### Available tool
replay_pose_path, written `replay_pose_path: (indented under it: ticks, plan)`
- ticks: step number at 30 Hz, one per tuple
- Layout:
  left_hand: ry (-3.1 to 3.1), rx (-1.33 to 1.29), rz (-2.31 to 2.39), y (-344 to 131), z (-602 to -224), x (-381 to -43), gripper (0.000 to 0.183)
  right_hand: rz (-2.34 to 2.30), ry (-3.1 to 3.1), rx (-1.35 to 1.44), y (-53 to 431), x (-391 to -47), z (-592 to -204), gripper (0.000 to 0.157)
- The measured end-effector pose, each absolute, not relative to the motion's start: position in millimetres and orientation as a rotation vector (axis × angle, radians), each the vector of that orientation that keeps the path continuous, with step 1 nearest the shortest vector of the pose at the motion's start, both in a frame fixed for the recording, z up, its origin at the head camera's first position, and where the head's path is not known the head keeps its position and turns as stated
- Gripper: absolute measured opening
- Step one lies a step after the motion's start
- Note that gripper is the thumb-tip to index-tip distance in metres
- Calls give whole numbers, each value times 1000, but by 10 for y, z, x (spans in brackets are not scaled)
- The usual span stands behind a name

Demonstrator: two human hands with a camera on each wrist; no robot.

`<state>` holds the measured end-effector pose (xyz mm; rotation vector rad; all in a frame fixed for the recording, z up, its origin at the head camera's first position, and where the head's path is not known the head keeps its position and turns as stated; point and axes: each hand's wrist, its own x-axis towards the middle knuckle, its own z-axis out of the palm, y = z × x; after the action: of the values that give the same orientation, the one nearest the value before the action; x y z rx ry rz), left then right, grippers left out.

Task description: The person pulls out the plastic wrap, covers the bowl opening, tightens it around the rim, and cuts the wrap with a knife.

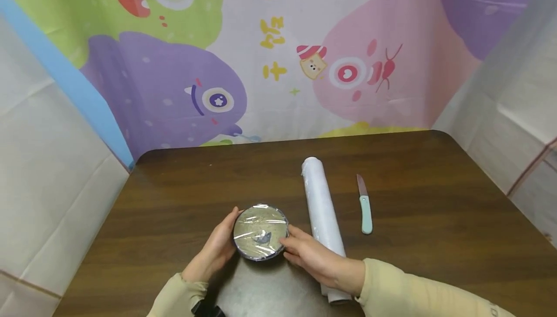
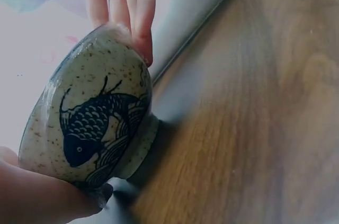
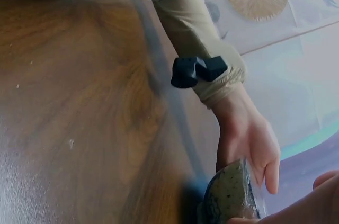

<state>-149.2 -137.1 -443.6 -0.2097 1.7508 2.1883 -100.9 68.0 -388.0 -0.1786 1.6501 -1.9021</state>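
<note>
A speckled ceramic bowl (image 2: 85,123) with a dark blue fish on its side has clear plastic wrap stretched over its mouth. In the head view the bowl (image 1: 259,232) sits between both hands near the front of the table. My left hand (image 1: 215,247) lies along its left side with fingers extended. On the opposite side my right hand (image 1: 319,259) touches the bowl, its straight fingers against the wall and its thumb near the wrapped rim. The right wrist view shows the bowl (image 3: 229,189) against my left hand (image 3: 249,142). Whether its foot touches the table is unclear.
A long roll of plastic wrap (image 1: 323,206) lies right of the bowl, partly behind my right hand. Farther right is a small knife (image 1: 365,210) with a mint-green handle. A cartoon-printed curtain (image 1: 278,65) hangs behind the wooden table (image 1: 174,186).
</note>
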Motion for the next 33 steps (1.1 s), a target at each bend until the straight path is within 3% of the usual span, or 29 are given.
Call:
replay_pose_path:
  ticks: [4,11,18,24,30,33]
  plan:
    - [1703,-188,2192,-1385,-4428,-1534,40,-1894,1670,-169,735,-1074,-3882,66]
    - [2147,10,1904,-1473,-4206,-1614,44,-1880,1790,-103,920,-1213,-3787,62]
    - [2864,465,1010,-1639,-3832,-1725,32,-1614,2467,-147,1369,-1620,-3788,42]
    - [2903,605,829,-1532,-3694,-1847,36,-1080,2900,-107,1795,-1874,-3911,23]
    - [2881,688,708,-1274,-3660,-1967,47,-756,2956,-63,1979,-1974,-4011,21]
    - [2863,752,644,-1126,-3644,-2024,51,-598,2928,-19,2036,-1998,-4025,34]
